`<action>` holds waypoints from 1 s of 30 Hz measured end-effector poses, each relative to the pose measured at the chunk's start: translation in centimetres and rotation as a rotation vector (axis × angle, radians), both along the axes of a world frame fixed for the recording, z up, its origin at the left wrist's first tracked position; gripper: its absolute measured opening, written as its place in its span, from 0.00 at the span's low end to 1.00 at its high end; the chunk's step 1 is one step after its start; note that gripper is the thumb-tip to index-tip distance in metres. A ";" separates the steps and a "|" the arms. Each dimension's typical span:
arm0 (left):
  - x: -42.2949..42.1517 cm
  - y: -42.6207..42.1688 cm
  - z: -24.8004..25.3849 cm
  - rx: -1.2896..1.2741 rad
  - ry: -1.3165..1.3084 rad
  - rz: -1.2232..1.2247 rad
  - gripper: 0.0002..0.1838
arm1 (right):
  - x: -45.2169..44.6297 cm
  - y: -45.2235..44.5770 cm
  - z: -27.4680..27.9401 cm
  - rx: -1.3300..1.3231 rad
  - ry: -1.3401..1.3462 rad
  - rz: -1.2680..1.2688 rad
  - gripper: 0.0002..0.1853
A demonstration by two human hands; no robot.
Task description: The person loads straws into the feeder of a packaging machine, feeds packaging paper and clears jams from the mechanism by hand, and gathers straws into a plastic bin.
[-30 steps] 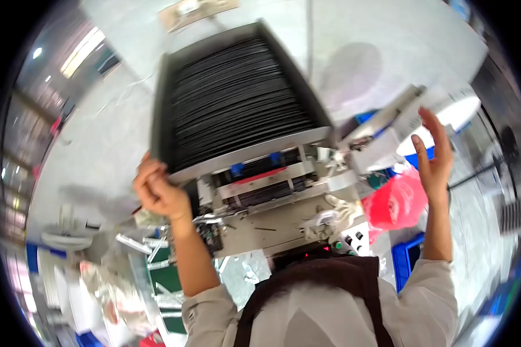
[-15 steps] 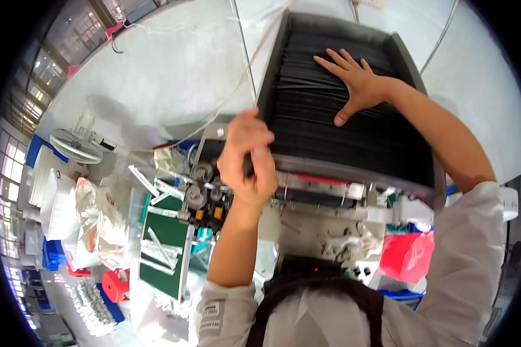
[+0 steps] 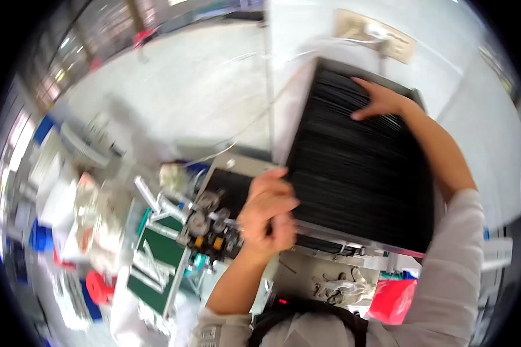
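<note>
Black strips (image 3: 356,168) lie beneath the spread fingers of the right hand (image 3: 385,100), in a tray (image 3: 347,236) whose walls likely keep them ranked — left hand (image 3: 267,214) alongside, fingers curled, hold unclear.

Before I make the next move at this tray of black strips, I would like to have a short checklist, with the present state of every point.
1. Strips inside the tray walls: ok; the black strips in view lie within the tray.
2. Right hand at the strips: ok; the right hand is at their far end, thumb and fingers spread.
3. Left hand gripping the rim: cannot tell; the left hand is blurred beside the near left corner.
4. Cable clear of the strips: ok; the white cable runs left of the tray.
5. Gloves worn: not ok, if required; light-coloured gloves lie in front, hands bare.
</note>
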State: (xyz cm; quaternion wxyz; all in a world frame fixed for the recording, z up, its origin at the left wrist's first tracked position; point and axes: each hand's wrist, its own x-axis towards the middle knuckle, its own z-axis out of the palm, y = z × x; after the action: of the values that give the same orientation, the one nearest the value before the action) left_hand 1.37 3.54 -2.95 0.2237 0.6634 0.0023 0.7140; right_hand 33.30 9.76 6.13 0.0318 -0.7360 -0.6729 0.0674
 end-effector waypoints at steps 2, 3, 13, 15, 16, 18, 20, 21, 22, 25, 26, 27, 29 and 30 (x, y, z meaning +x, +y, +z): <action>0.5 0.4 0.0 0.046 -0.086 -0.040 0.12 | -0.8 -1.6 -0.1 -0.080 0.197 0.104 0.54; 0.3 0.1 0.5 0.045 -0.067 0.009 0.12 | -2.0 -2.5 0.3 -0.106 0.227 0.134 0.51; 0.0 -0.5 1.1 0.060 -0.137 0.062 0.07 | -13.6 -19.6 1.9 -0.245 0.374 0.257 0.42; -0.1 -0.5 1.2 0.059 -0.131 0.074 0.07 | -14.5 -21.9 2.5 -0.263 0.404 0.263 0.43; 0.1 -0.7 1.1 0.038 -0.146 0.105 0.07 | -15.3 -22.9 2.8 -0.211 0.456 0.288 0.39; 0.4 -0.8 0.8 -0.014 -0.136 0.136 0.07 | -15.7 -24.8 3.2 -0.153 0.457 0.274 0.33; 0.7 -1.2 0.2 -0.130 -0.063 0.176 0.06 | -15.1 -26.0 2.6 -0.036 0.357 0.236 0.29; 0.4 -1.5 0.1 -0.173 -0.021 0.143 0.07 | -14.7 -26.8 2.0 0.072 0.295 0.236 0.28; 0.4 -1.7 0.4 -0.170 -0.023 0.131 0.06 | -14.6 -27.9 1.7 0.247 0.108 0.283 0.27; -0.8 -1.5 1.5 -0.177 0.195 0.108 0.03 | -12.2 -32.2 2.6 0.502 -0.117 0.210 0.27; -1.5 -1.9 2.5 -0.268 0.310 0.100 0.02 | -10.5 -34.0 3.2 0.531 -0.152 0.106 0.27; -2.1 -2.4 4.1 -0.363 0.435 0.104 0.02 | -7.7 -35.8 3.0 0.589 -0.190 -0.041 0.26; -1.7 -2.3 6.6 -0.274 0.540 0.172 0.05 | -1.6 -38.8 3.2 0.696 -0.160 -0.225 0.23; -1.0 -2.4 7.8 -0.209 0.576 0.236 0.09 | 2.0 -40.4 3.0 0.692 -0.220 -0.336 0.21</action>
State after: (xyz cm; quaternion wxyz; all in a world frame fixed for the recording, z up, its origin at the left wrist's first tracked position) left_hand 0.34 1.15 4.83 0.1963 0.8066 0.2156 0.5141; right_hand 35.29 -30.63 9.16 0.2160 -0.7845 -0.5253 -0.2487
